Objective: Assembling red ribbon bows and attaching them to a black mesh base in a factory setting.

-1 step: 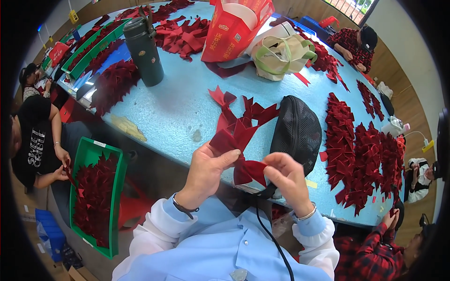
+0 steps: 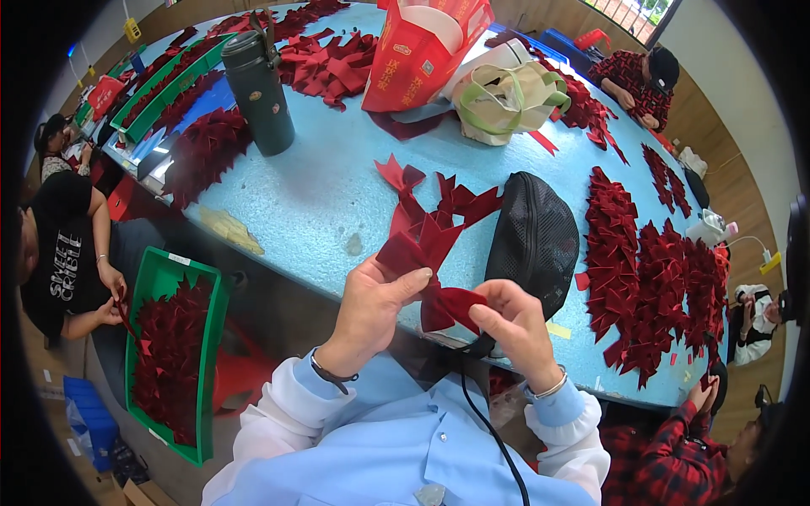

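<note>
Bow at frame centre: left hand pinches it under the thumb, other fingertips hidden behind ribbon; right hand grips its right end, thumb against forefinger, remaining fingers partly hidden. Co-worker at left, head cut off by the dark rim. Mesh bag crowds right hand; open blue tabletop up and left, towards flask. Red piles at right, green bin lower left

flask left on table | pouch right of bow
</note>
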The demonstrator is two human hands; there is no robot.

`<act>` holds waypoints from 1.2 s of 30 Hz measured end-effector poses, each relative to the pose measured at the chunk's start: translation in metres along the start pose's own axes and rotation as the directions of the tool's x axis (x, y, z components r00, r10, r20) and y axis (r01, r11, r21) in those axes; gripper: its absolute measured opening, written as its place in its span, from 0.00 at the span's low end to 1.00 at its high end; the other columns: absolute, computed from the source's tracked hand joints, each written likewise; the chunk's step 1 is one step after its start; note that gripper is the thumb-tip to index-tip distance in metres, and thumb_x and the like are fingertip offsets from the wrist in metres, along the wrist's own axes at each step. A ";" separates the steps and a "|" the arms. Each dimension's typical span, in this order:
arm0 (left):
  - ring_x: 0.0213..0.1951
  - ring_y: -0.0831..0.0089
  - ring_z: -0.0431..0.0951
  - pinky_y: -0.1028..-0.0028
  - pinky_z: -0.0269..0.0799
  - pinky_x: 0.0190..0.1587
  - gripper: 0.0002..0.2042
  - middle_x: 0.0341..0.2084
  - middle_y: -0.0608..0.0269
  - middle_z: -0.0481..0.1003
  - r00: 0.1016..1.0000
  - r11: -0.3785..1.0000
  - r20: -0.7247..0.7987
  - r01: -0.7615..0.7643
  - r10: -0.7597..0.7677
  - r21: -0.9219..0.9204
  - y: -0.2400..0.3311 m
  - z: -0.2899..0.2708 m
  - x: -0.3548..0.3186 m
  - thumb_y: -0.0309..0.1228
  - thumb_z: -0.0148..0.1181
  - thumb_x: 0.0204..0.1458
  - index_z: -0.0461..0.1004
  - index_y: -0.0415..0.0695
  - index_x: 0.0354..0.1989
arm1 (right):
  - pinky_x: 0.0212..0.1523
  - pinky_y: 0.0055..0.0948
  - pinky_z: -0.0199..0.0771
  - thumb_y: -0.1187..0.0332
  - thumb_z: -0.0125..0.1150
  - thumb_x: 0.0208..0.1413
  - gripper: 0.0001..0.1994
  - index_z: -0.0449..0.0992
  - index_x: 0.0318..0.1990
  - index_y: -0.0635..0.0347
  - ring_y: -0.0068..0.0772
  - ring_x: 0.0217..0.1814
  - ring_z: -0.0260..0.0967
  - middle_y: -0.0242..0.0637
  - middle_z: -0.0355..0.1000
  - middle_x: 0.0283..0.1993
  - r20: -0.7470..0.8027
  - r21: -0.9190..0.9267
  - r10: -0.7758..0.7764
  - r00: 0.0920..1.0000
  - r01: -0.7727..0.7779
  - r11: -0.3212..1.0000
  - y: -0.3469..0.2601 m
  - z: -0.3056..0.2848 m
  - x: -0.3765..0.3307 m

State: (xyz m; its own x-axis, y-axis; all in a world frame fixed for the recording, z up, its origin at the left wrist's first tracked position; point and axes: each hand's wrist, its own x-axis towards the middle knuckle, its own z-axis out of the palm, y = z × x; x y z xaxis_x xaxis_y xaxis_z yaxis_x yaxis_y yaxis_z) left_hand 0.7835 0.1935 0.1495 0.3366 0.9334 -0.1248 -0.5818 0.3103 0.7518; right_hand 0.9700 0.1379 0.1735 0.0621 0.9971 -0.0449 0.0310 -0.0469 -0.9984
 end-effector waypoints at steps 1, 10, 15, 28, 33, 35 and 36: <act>0.38 0.73 0.77 0.72 0.74 0.44 0.14 0.38 0.58 0.76 1.000 1.000 -0.009 -0.002 0.002 -0.009 0.001 -0.001 -0.001 0.21 0.60 0.49 0.70 0.36 0.45 | 0.34 0.17 0.69 0.72 0.58 0.56 0.08 0.72 0.35 0.70 0.19 0.31 0.69 0.30 0.71 0.28 0.089 -0.035 0.084 0.992 -0.081 0.996 0.000 0.001 -0.002; 0.39 0.71 0.76 0.67 0.74 0.46 0.11 0.37 0.59 0.76 0.995 0.997 -0.091 -0.036 0.030 -0.066 0.001 -0.006 -0.004 0.21 0.58 0.51 0.70 0.37 0.43 | 0.38 0.20 0.70 0.72 0.59 0.55 0.09 0.71 0.39 0.69 0.21 0.35 0.70 0.36 0.72 0.35 -0.027 0.000 0.052 0.998 -0.052 0.999 0.026 -0.002 0.005; 0.40 0.70 0.76 0.66 0.72 0.48 0.10 0.37 0.59 0.75 0.995 0.993 -0.097 -0.036 0.025 -0.111 0.002 -0.009 -0.004 0.21 0.57 0.51 0.70 0.38 0.42 | 0.41 0.24 0.71 0.72 0.58 0.55 0.09 0.71 0.40 0.70 0.25 0.37 0.70 0.41 0.73 0.41 -0.031 0.207 0.012 0.999 -0.005 0.978 0.022 0.020 -0.003; 0.38 0.72 0.75 0.72 0.71 0.45 0.09 0.34 0.62 0.75 0.995 0.976 -0.038 0.085 -0.094 -0.202 -0.018 0.002 -0.006 0.20 0.61 0.48 0.72 0.39 0.38 | 0.38 0.23 0.72 0.74 0.59 0.54 0.09 0.73 0.42 0.69 0.25 0.36 0.71 0.40 0.74 0.39 0.040 0.419 0.091 0.995 -0.100 0.903 0.030 0.027 0.000; 0.37 0.72 0.76 0.73 0.71 0.44 0.10 0.33 0.63 0.75 0.995 0.988 -0.095 0.008 -0.022 -0.153 -0.024 0.002 -0.003 0.19 0.63 0.46 0.72 0.40 0.37 | 0.34 0.20 0.70 0.75 0.60 0.53 0.06 0.74 0.38 0.68 0.22 0.32 0.71 0.38 0.75 0.33 0.022 0.387 0.084 0.996 -0.086 0.918 0.038 0.021 -0.001; 0.36 0.73 0.76 0.73 0.71 0.44 0.10 0.33 0.63 0.75 0.993 0.988 -0.119 -0.006 -0.013 -0.152 -0.027 0.001 -0.001 0.19 0.63 0.45 0.72 0.40 0.37 | 0.33 0.19 0.69 0.75 0.60 0.53 0.06 0.74 0.37 0.68 0.21 0.31 0.70 0.37 0.75 0.32 0.013 0.339 0.096 0.995 -0.094 0.936 0.037 0.020 -0.002; 0.36 0.73 0.76 0.73 0.71 0.44 0.10 0.33 0.63 0.75 0.992 0.986 -0.121 0.009 -0.030 -0.165 -0.029 0.001 -0.001 0.19 0.63 0.45 0.72 0.40 0.37 | 0.33 0.18 0.68 0.75 0.60 0.53 0.06 0.74 0.36 0.68 0.19 0.30 0.70 0.36 0.75 0.31 0.005 0.291 0.105 0.994 -0.102 0.951 0.036 0.019 -0.003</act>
State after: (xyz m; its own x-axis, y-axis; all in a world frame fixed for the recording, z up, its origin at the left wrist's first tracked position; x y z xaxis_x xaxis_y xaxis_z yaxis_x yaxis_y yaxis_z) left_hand 0.8005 0.1840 0.1283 0.2613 0.9388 -0.2246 -0.6928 0.3444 0.6336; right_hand 0.9515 0.1349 0.1373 0.0596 0.9869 -0.1502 -0.2670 -0.1292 -0.9550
